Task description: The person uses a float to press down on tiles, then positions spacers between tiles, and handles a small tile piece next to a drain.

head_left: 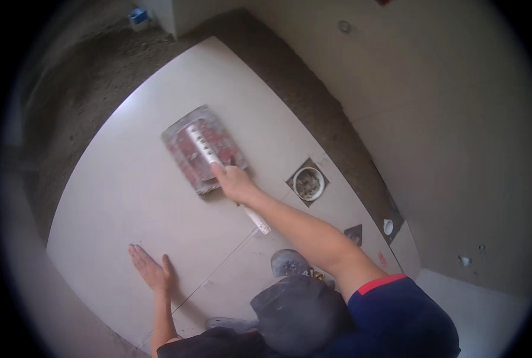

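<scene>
My right hand (233,182) is closed round the white handle of a rectangular red-and-grey padded hand tool (182,155), held over the large pale floor tile (111,185). A white bar (259,221) lies under my right forearm; I cannot tell whether it joins the tool. My left hand (152,269) rests palm down on the tile at the lower left, fingers stretched out. To the right of the tool, a square cutout holds a round white pipe end (308,184) with rubble inside.
Rough dark ground (75,101) borders the tiles, with a blue-and-white container (138,18) at the back. A tiled wall (445,131) rises at the right. A smaller cutout (353,234) and a white pipe end (388,227) are near it. My shoe (287,262) is on the tiles.
</scene>
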Motion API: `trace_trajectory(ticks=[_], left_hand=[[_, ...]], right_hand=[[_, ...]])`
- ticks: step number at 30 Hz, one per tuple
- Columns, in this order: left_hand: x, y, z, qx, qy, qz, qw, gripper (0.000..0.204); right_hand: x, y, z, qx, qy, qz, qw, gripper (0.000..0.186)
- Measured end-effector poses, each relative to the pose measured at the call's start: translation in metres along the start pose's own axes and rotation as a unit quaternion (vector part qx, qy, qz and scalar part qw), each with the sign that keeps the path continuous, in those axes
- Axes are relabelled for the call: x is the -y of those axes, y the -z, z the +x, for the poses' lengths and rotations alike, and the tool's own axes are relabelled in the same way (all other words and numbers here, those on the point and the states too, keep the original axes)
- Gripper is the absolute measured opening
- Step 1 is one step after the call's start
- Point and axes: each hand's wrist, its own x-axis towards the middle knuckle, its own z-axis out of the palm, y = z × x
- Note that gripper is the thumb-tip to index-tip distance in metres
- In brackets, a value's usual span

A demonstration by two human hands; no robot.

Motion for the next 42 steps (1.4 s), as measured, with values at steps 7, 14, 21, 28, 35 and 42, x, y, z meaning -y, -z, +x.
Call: trace_trajectory(ticks=[7,14,21,28,35,42], left_hand=[[0.001,-0.090,0.011,-0.032,-0.023,-0.041,0.998,0.081],[-0.006,-0.075,0.015,-0.018,-0.022,-0.027,0.999,0.081],[0.014,-0.081,0.008,-0.042,-0.036,-0.020,0.998,0.080],[0.003,-0.079,0.008,-0.035,-0.038,-0.018,0.999,0.080],[0.015,-0.077,0.001,-0.033,-0.028,-0.009,0.999,0.079],[0.012,-0.070,0.000,-0.035,-0.036,-0.017,0.999,0.078]], right_hand=[[0.017,0.037,-0.025,-0.056,0.045,-0.020,0.997,0.072],[-0.055,0.034,-0.037,-0.126,0.012,-0.103,0.987,0.069],[-0.006,0.068,-0.046,-0.010,0.006,-0.083,0.996,0.068],[-0.061,0.030,-0.038,-0.058,-0.066,-0.139,0.986,0.069],[-0.122,0.123,-0.015,-0.133,-0.043,-0.086,0.986,0.044],[-0.208,0.224,-0.014,-0.305,-0.184,0.155,0.922,0.029]])
